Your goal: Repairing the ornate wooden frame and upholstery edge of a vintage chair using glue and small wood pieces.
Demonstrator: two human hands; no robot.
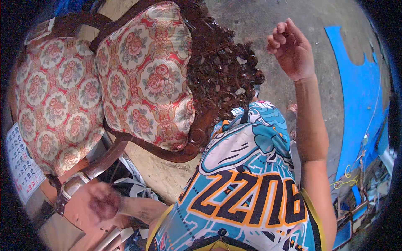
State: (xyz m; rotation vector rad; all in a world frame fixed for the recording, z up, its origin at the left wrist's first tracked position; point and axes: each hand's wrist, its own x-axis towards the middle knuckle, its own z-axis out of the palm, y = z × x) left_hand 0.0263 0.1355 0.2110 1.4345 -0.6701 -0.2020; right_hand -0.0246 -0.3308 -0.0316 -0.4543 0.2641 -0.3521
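A dark carved wooden chair [222, 71] lies to my left, with a floral upholstered back [142, 83] and seat [58, 100]. My left hand [104, 201] is low at the left, smeared by motion, beside the chair's polished curved arm [76, 184]; whether it grips anything I cannot tell. My right hand [291, 50] is raised over the concrete floor at the upper right, fingers loosely curled and apart, holding nothing.
A printed calendar sheet [23, 163] lies at the left edge. Beige board [171, 175] shows under the chair. A blue sheet [351, 117] lies on the concrete floor [318, 33] at the right, with yellow cord [347, 182] and assorted clutter below it.
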